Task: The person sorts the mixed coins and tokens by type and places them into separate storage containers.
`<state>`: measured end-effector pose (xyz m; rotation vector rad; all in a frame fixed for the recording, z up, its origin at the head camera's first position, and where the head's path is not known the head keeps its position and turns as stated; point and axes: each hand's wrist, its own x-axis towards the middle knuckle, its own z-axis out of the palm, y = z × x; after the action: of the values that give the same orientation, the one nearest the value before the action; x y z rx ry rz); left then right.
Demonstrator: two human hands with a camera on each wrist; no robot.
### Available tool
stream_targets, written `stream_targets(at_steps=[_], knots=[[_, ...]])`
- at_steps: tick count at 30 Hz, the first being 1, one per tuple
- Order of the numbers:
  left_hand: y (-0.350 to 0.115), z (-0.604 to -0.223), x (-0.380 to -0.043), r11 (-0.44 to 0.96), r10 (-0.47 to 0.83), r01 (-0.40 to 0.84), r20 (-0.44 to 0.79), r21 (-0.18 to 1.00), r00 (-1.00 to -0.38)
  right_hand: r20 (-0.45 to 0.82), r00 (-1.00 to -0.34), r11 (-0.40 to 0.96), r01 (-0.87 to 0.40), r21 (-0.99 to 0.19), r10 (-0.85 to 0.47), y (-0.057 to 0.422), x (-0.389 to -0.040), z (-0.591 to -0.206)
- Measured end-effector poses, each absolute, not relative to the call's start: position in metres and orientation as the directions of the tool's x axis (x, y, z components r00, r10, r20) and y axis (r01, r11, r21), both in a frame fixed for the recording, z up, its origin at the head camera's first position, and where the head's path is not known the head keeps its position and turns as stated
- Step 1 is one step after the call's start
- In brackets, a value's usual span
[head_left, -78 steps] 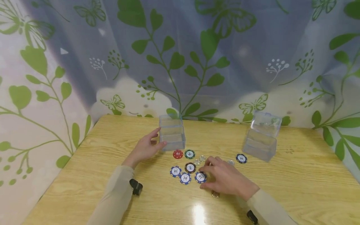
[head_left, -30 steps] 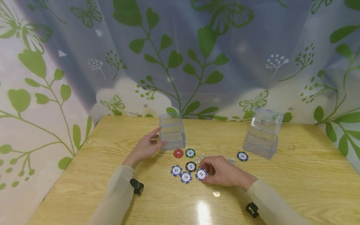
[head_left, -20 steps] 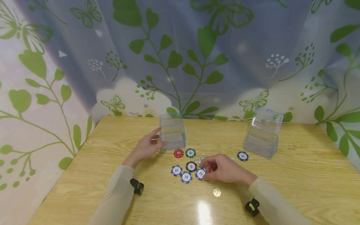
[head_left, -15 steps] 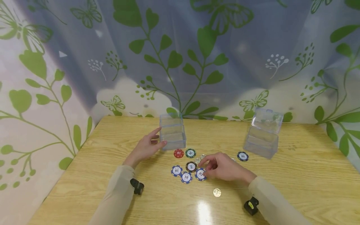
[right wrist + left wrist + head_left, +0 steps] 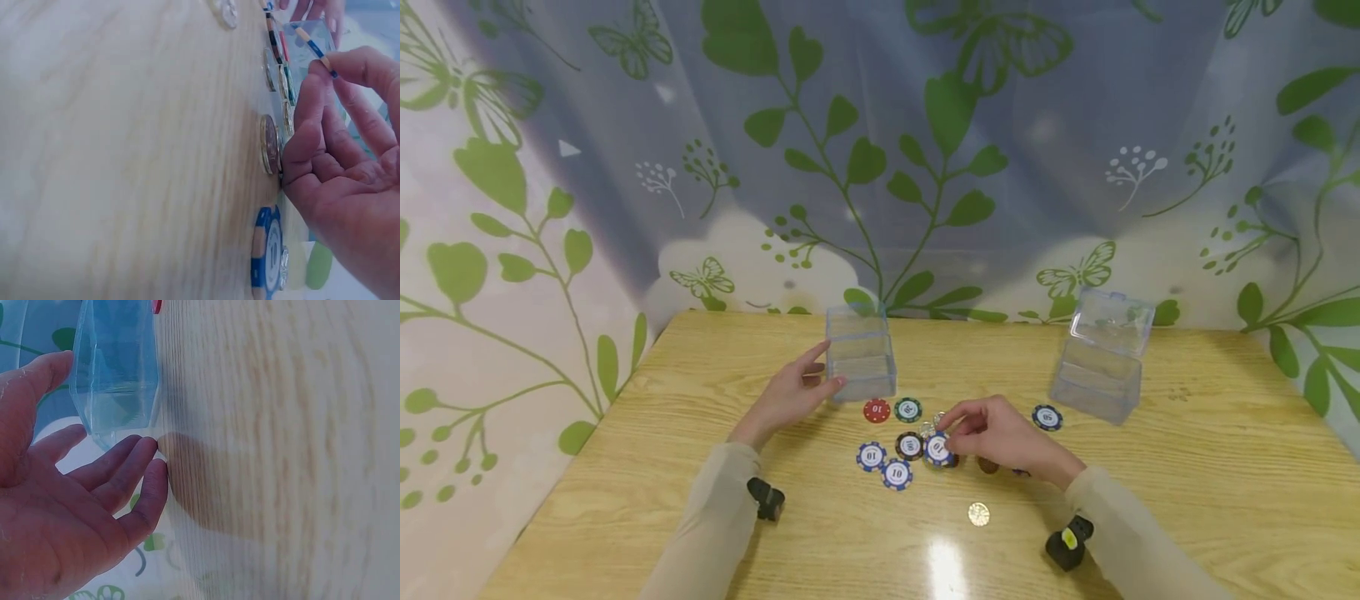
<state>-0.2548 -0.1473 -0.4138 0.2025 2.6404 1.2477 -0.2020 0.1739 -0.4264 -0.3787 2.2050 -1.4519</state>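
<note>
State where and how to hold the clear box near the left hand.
Probably grip the clear box by its base, not the open lid, which may swing: clasp the upright left wall, coming from the left, as a red chip lies just in front.

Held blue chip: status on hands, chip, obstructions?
Right hand pinches blue chip, raised off table. Left hand beside left box, contact unclear. Lid open; red chip and green chip lie flat before box, likely no obstruction.
</note>
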Motion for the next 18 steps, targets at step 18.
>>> stream_targets(at_steps=[18], knots=[[-0.151,-0.418,-0.258,0.638,0.231,0.039,-0.143,0.769,-0.962,-0.179,-0.947,0.270,0.104,-0.957,-0.269,0.163,-0.226,-0.420]])
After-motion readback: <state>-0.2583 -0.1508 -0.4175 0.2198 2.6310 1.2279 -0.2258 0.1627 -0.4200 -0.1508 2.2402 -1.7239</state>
